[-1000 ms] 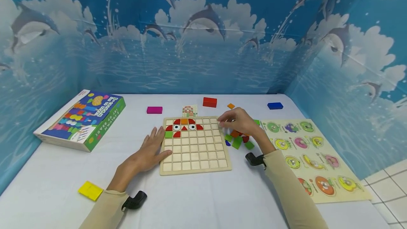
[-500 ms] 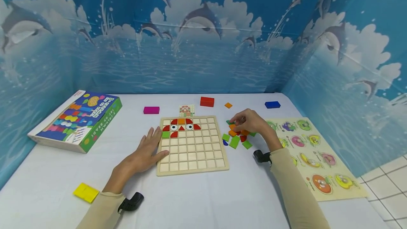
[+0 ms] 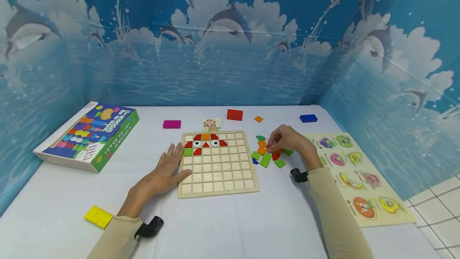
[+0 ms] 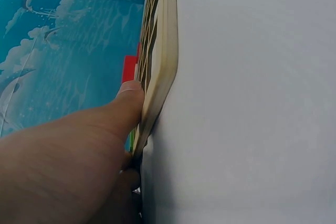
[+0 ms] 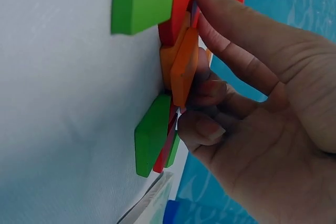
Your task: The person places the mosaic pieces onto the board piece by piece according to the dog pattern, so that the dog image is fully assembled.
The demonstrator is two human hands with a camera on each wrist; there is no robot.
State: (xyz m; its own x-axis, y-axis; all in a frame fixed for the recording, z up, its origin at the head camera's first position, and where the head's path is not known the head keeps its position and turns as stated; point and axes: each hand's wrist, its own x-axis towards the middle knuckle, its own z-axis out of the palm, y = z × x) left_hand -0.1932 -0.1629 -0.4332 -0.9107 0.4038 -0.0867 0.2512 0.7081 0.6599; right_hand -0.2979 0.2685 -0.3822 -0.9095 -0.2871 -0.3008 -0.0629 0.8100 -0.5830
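A square wooden grid board (image 3: 218, 171) lies on the white table. Red, green and orange pieces and two eye pieces fill part of its upper left. My left hand (image 3: 163, 171) rests along the board's left edge, fingers extended and thumb on the frame; in the left wrist view the thumb (image 4: 128, 103) touches the rim. To the right, my right hand (image 3: 287, 139) reaches into a pile of coloured pieces (image 3: 265, 160), fingers bent. Its thumb and forefinger come close together by a red piece (image 5: 176, 11); whether they pinch one is unclear. Orange pieces (image 5: 185, 66) lie near the other fingers.
A pattern card (image 3: 212, 124) lies behind the board. Red (image 3: 234, 115), magenta (image 3: 172, 124) and blue blocks (image 3: 308, 118) stand farther back. A game box (image 3: 88, 135) is at left, a yellow block (image 3: 98, 216) at front left, and a fruit puzzle board (image 3: 363, 179) at right.
My right hand has moved right from the board's upper right edge into the pile of pieces, then slightly farther right within it. The left hand stays on the board's edge.
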